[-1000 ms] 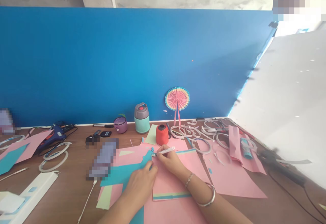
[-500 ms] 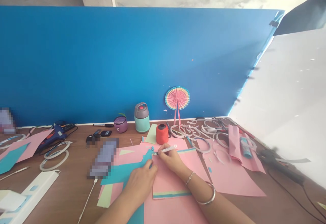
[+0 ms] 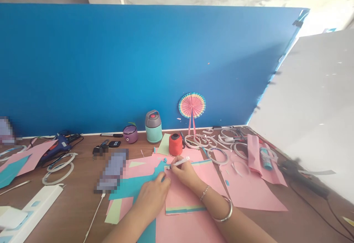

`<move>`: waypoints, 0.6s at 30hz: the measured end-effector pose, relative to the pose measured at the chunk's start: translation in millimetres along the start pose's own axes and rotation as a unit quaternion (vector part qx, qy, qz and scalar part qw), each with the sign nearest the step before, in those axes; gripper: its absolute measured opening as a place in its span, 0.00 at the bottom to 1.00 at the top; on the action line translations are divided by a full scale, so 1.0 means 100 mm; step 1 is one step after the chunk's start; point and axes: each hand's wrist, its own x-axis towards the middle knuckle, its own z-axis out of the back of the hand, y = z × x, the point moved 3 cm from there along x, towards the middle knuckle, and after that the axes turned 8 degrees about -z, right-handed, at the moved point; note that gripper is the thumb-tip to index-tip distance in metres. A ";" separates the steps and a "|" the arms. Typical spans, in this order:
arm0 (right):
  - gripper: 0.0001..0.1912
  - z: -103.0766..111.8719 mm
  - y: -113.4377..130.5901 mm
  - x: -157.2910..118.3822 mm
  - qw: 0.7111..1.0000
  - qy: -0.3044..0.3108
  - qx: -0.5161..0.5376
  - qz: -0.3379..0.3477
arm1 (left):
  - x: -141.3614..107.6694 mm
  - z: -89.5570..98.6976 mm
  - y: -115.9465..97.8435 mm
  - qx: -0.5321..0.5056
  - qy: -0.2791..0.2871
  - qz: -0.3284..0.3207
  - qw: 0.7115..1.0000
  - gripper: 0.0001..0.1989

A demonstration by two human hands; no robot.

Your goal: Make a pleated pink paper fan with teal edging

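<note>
My right hand (image 3: 183, 171) pinches a white pen (image 3: 181, 161), its dark tip at the upper left corner of a pink paper sheet (image 3: 193, 187). Green and teal strips run along the near and far edges of that sheet. Against its left edge rests my left hand (image 3: 155, 191), fingers curled, with a small dark bit showing between thumb and forefinger that I cannot make out. Teal paper (image 3: 127, 187) lies under and beside the left hand. Just beyond the pen stands a red spool of thread (image 3: 175, 145).
A pleated paper fan (image 3: 192, 105) leans on the blue panel. Behind the paper stand a teal flask (image 3: 153, 128) and a purple pot (image 3: 130, 134). Tape rolls (image 3: 218, 156) lie right, a phone (image 3: 113, 171) left, a power strip (image 3: 33, 209) nearer. A glue gun (image 3: 301, 178) lies far right.
The pen in my right hand has shifted very slightly at the sheet's corner. The whole view has moved a little; my left hand stays in place on the paper.
</note>
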 end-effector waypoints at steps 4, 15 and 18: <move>0.01 0.02 -0.02 0.01 1.000 -0.017 0.011 -0.001 | 0.00 -0.01 0.01 -0.010 0.009 0.005 1.000 0.15; 0.01 0.03 -0.02 0.01 1.000 -0.021 -0.006 -0.012 | -0.01 -0.02 0.00 -0.052 0.018 0.011 0.998 0.19; 0.01 0.04 -0.02 0.01 1.000 -0.023 0.002 -0.016 | -0.01 -0.03 0.01 -0.067 0.015 0.015 0.998 0.19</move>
